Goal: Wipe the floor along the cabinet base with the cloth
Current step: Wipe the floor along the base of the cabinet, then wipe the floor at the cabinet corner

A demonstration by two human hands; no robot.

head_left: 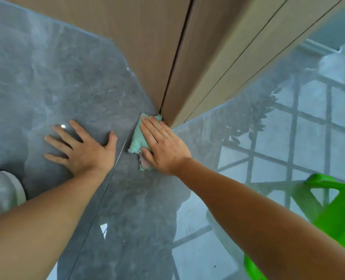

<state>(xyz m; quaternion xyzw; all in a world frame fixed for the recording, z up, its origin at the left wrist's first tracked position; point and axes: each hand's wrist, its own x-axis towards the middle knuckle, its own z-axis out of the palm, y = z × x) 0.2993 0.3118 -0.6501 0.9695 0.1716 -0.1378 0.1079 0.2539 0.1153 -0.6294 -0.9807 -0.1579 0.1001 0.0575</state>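
The fuzzy mint-green cloth [139,138] lies at the tan wooden cabinet [157,47] corner under the flat-fingered right hand [163,146]; left hand [82,150], splayed, empty, presses the glossy grey floor [56,87].

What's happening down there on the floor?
A person is cleaning the floor beside a cabinet. The right hand lies flat on a green cloth, pressing it onto the grey floor right at the corner of the brown cabinet. The left hand is spread on the floor, with nothing under it, seemingly for support. A bright green plastic object sits at the right.
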